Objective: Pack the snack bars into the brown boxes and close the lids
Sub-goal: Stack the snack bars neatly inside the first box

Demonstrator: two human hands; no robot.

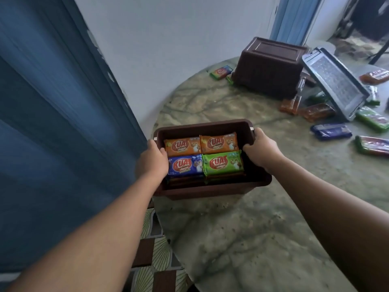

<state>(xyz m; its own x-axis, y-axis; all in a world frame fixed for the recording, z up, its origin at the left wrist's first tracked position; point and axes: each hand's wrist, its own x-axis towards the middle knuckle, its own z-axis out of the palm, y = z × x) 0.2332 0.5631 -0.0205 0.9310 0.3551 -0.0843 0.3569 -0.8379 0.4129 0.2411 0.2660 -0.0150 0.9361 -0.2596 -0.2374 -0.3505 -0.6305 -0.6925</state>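
Marbled greenish round table (242, 228) bears an open brown plastic box (210, 189) at its left edge, holding orange, blue and green snack bars (202, 157). Left hand (152, 159) and right hand (261, 149) clamp its side rims; a lidded brown box (267, 66) stands behind.

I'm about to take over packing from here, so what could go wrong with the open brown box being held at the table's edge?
1. The open brown plastic box, gripped by the left hand and right hand, overhangs the edge of the round marbled table; a slip might drop it.
2. It has no lid on, so tilting could spill the orange, blue and green snack packets.
3. Loose packets and a tilted grey lid clutter the far side, so pushing the box forward may knock them.
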